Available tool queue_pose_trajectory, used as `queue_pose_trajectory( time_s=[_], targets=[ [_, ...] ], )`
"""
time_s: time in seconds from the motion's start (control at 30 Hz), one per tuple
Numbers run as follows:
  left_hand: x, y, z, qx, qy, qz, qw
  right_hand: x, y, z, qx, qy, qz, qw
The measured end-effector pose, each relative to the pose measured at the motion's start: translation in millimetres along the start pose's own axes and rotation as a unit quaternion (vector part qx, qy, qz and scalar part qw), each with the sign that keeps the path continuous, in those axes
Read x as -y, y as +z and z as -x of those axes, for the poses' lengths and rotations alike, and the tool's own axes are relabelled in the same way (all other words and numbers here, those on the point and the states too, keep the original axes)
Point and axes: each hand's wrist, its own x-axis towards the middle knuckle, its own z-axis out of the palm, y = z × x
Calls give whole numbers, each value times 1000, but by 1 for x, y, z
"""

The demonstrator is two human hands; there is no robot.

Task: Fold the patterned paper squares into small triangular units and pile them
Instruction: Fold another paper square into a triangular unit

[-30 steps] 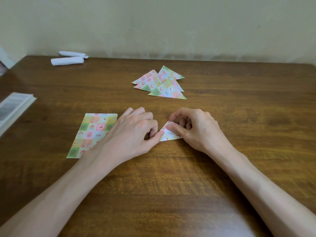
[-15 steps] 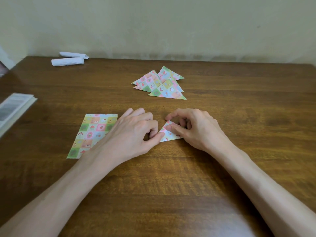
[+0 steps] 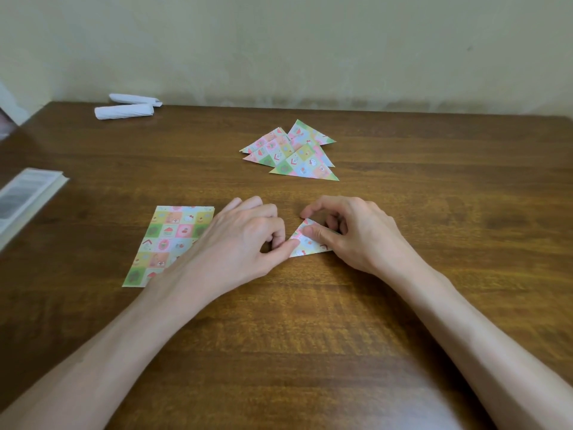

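Observation:
A small folded triangle of patterned paper [image 3: 305, 243] lies flat on the brown wooden table [image 3: 310, 321] between my hands. My left hand [image 3: 238, 243] has curled fingers, and its thumb tip presses the triangle's left edge. My right hand [image 3: 353, 234] covers the triangle's right side, thumb pressing down on top and fingers curled over the far edge. A stack of flat patterned sheets [image 3: 167, 240] lies to the left, partly under my left wrist. Farther back sits a loose pile of several finished triangles [image 3: 294, 153].
Two rolled white paper pieces [image 3: 124, 108] lie at the table's far left corner. A book or pad [image 3: 24, 200] juts in from the left edge. A pale wall [image 3: 310, 41] rises behind the table.
My hands have stayed on the small triangle with only slight finger shifts along its edges. The pile and the sheets have not moved.

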Motion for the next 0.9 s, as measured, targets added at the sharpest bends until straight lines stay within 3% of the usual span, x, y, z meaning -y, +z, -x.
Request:
queue_pose_trajectory(
  time_s=[0.3, 0.5, 0.9],
  targets=[
    [12, -9, 2, 35, 2, 20, 999, 1, 0, 1, 3, 4, 1, 1000],
    [23, -19, 1, 90, 26, 162, 982, 1, 2, 1, 3, 3, 1, 1000],
    [17, -13, 0, 72, 16, 188, 979, 2, 0, 2, 9, 3, 3, 1000]
  ],
)
